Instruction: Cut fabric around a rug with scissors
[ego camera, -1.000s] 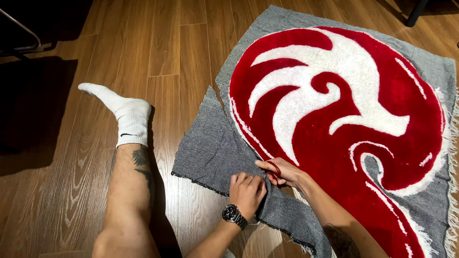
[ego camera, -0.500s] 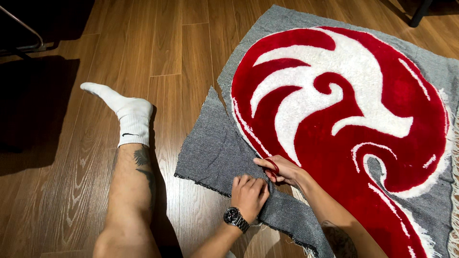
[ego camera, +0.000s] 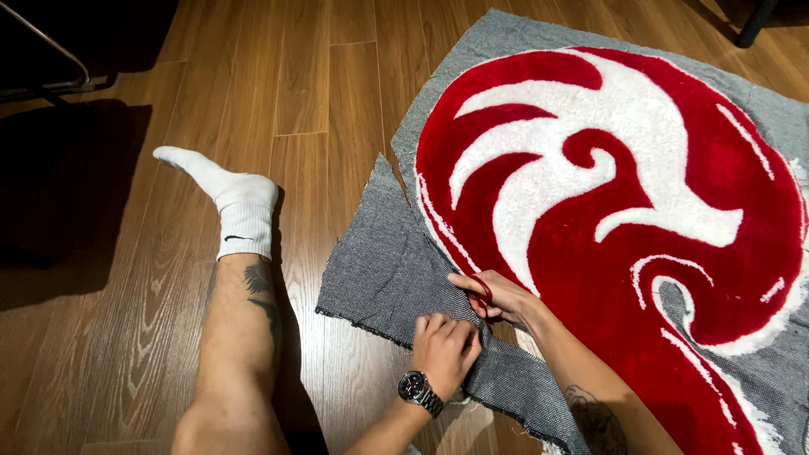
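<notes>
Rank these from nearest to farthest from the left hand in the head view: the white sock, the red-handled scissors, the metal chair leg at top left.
From the left hand:
1. Red-handled scissors, just above and right of it, in the right hand.
2. White sock, up and to the left, on the outstretched leg.
3. Metal chair leg, far top-left corner, in shadow.

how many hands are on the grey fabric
2. The left hand, wearing a wristwatch, presses on the loose grey backing fabric near its lower edge. The right hand sits just right of it, at the red and white rug edge, gripping red-handled scissors.
</notes>
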